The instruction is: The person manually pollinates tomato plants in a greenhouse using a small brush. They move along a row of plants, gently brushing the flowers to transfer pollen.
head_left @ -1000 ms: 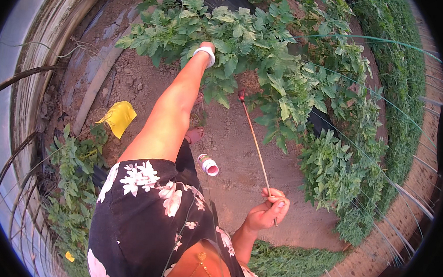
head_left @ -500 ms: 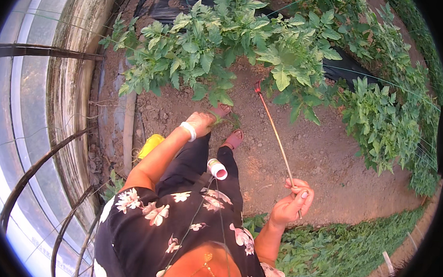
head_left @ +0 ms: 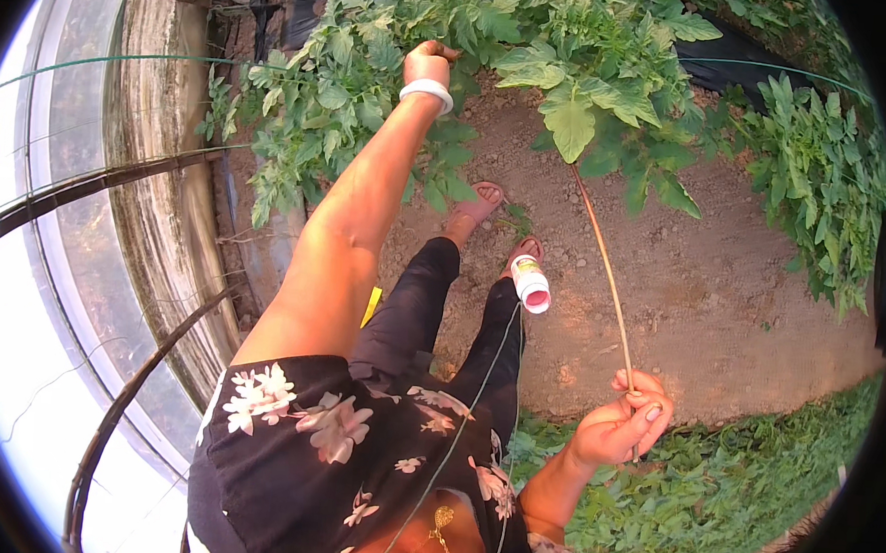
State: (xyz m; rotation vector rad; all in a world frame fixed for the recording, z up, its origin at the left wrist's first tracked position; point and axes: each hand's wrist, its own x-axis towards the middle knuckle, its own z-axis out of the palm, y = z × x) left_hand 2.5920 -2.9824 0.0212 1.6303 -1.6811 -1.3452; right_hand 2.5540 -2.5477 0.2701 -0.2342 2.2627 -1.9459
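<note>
My left hand (head_left: 431, 66), with a white bracelet at its wrist, reaches in among the leaves of a tomato plant (head_left: 349, 71). Its fingers are curled in; what they pinch, if anything, is hidden. My right hand (head_left: 623, 426) grips a thin wooden stick (head_left: 609, 270) near its lower end, between thumb and fingers. The stick slants up and away, and its far end disappears under a large pale leaf (head_left: 569, 123). A small white bottle (head_left: 531, 283), open with a pink inside, hangs on a green cord (head_left: 455, 432) in front of my legs.
Leafy plants (head_left: 813, 196) line the far right, and low green plants (head_left: 712, 491) grow at the near right. Dark curved poles (head_left: 131, 400) and a clear sheeted wall (head_left: 76, 207) stand on the left. A thin green line (head_left: 164, 60) crosses there. A small sprig (head_left: 514, 218) lies on the soil.
My left hand has moved from low above the soil up into the foliage. The stick's red tip has slipped out of sight behind leaves. The bottle now hangs farther right and higher in view.
</note>
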